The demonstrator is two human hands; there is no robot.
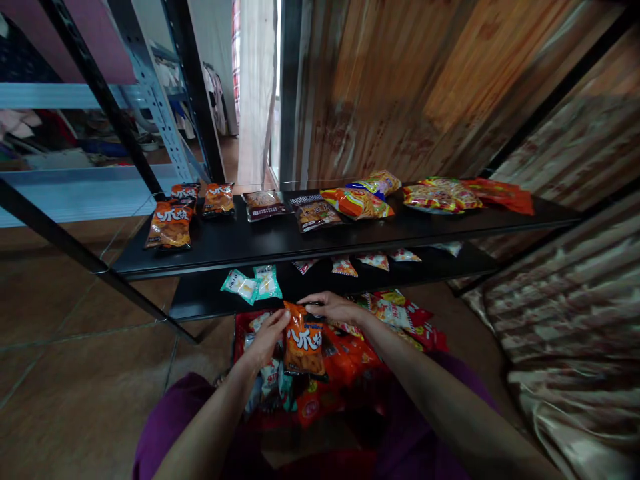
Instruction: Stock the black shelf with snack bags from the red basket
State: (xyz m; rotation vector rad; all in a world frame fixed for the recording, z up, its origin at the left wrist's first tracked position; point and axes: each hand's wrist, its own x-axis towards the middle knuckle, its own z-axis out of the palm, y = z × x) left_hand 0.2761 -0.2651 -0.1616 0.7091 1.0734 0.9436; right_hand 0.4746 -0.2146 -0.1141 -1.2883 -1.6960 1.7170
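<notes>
orange snack bag (305, 343) is held upright in both hands, below the front edge of the upper shelf (280, 245). the left hand (270, 335) pinches its upper left edge, and the right hand (334, 308) has fingers and thumb closed at its top right. it should be light, soft and a little slippery (glossy film tends to be), and whatever is inside could well crush, so the flat top seam and upper corners look like the safest hold, not the belly.

below the upper shelf, under the bag, a red container (267, 421) is crowded with more packs, pale and teal under the shelf's left half, mostly red and orange under its middle. at the upper shelf's left end lie matching orange bags (170, 225); near its middle, brown bags (316, 215). beneath it, the lower shelf (193, 305) bears green-and-white packets (241, 287).
</notes>
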